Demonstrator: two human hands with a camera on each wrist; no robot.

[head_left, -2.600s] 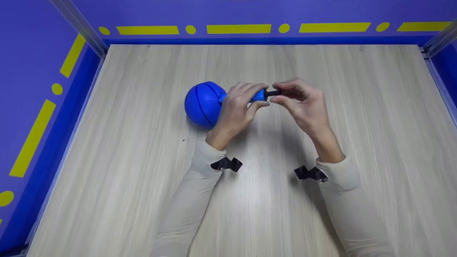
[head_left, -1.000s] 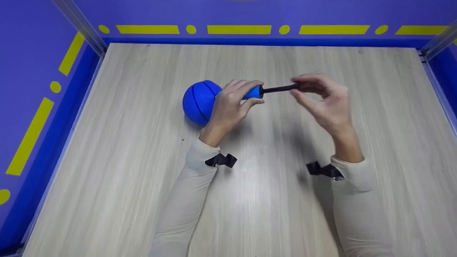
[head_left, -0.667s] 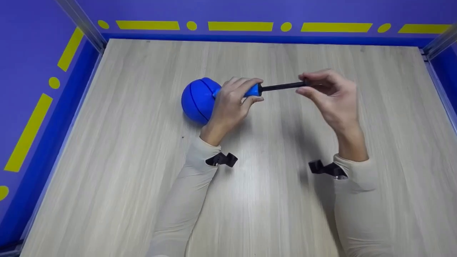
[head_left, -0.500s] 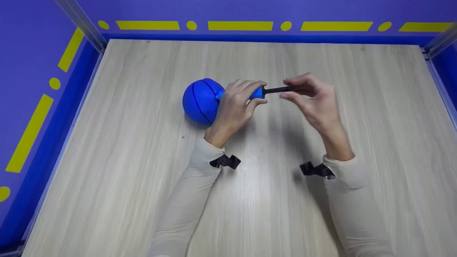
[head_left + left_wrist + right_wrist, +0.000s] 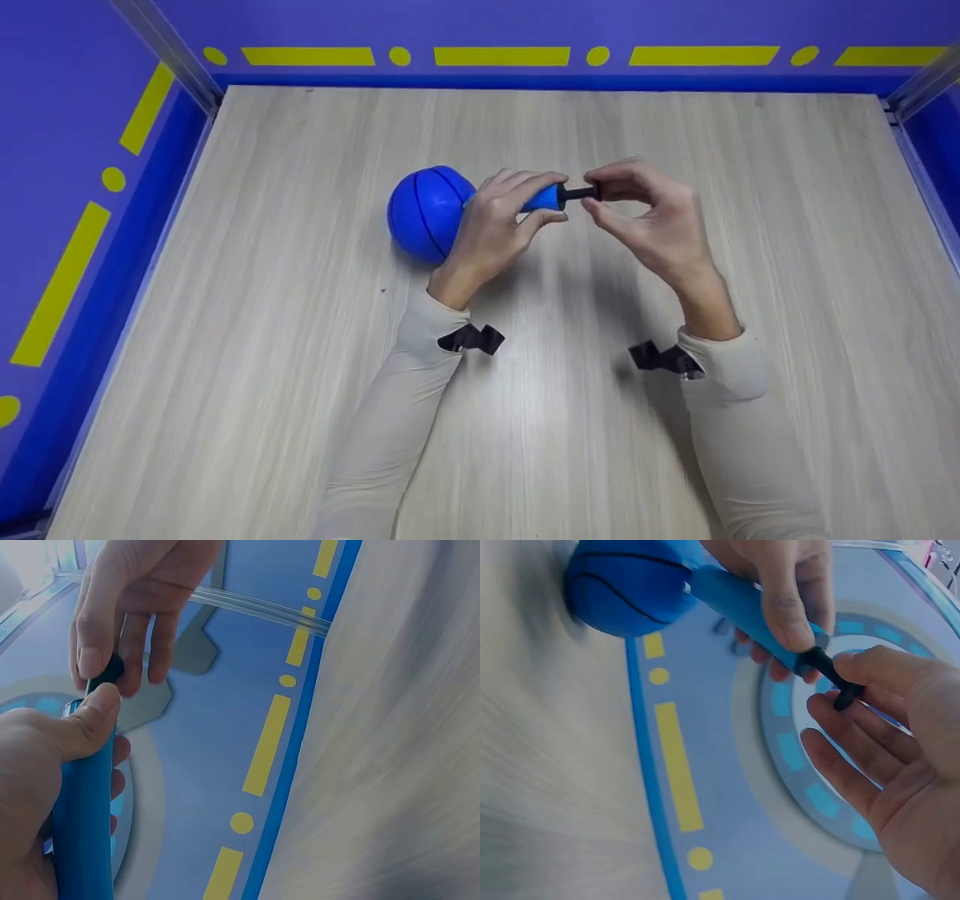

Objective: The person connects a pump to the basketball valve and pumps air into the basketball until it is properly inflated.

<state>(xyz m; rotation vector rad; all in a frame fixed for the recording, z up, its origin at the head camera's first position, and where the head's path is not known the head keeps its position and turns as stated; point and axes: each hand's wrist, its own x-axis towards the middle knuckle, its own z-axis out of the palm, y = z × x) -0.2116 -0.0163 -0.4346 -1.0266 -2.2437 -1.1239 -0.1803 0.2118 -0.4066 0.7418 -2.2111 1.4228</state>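
Note:
A blue ball [image 5: 426, 214] with black seam lines rests on the table, left of both hands. My left hand [image 5: 491, 225] grips the blue barrel of a hand pump [image 5: 545, 198], thumb and fingers wrapped round it. In the right wrist view the barrel [image 5: 742, 609] reaches to the ball's side. A short length of black rod [image 5: 576, 193] sticks out of the barrel's right end. My right hand [image 5: 660, 221] pinches the small black handle [image 5: 847, 694] on that rod between thumb and fingers, close to the barrel.
The pale wood-grain table [image 5: 300, 405] spreads under both arms. Blue panels with yellow dashes and dots [image 5: 502, 56] stand along its back and left edges. A black camera mount [image 5: 471, 340] is strapped at each wrist.
My right hand draws the rod far out to the right, then pushes it back left, so most of the rod is inside the barrel now. The left hand keeps its grip, shifting slightly.

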